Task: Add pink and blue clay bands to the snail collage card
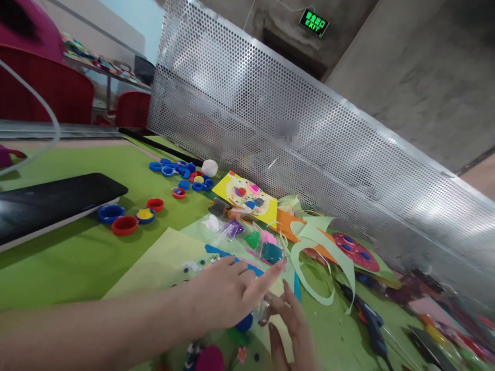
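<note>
Clear plastic wrapper point(263, 311) is seen between the hands, beside the right hand's point(296, 327) bent fingers; whether it is gripped cannot be told. The left hand point(234, 286) is held open, one finger extended near a teal packet point(272, 253) beyond.

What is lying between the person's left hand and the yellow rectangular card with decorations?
The head view shows, from the left hand: a flat blue strip, clear plastic packets with purple, green, pink and teal lumps, then orange material beside the card.
</note>
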Action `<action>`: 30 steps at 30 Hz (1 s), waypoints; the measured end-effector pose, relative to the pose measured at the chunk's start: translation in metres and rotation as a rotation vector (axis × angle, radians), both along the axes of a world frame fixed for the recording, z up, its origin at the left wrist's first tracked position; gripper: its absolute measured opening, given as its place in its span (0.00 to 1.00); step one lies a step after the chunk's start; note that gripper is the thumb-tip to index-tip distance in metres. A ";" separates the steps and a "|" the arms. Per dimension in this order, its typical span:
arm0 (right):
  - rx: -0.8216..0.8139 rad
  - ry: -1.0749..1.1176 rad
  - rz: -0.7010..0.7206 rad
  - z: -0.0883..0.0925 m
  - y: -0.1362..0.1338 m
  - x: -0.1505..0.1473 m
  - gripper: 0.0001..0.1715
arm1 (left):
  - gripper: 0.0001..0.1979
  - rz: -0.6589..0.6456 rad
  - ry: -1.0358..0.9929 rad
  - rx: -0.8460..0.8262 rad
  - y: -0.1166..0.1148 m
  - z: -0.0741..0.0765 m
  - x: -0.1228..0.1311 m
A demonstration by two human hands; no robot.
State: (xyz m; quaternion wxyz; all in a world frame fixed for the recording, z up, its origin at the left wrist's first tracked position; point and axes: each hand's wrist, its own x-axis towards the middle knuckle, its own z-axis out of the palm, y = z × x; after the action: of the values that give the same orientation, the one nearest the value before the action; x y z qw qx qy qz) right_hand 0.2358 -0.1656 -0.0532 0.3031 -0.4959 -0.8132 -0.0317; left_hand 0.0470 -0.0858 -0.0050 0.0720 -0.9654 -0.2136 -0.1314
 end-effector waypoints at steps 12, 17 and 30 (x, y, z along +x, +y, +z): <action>-0.124 0.009 0.088 0.008 0.001 -0.007 0.41 | 0.37 0.053 -0.005 -0.142 0.000 0.005 -0.002; -0.190 0.110 0.101 0.007 0.002 -0.006 0.45 | 0.37 0.024 -0.076 -0.088 -0.003 -0.005 0.001; -0.211 0.044 0.081 0.012 0.006 -0.003 0.37 | 0.45 0.076 -0.163 -0.047 -0.004 -0.009 0.001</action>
State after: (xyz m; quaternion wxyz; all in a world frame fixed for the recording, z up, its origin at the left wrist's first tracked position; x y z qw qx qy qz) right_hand 0.2324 -0.1597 -0.0416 0.2682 -0.4922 -0.8245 0.0772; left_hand 0.0482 -0.0896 -0.0136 0.0367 -0.9441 -0.2583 -0.2017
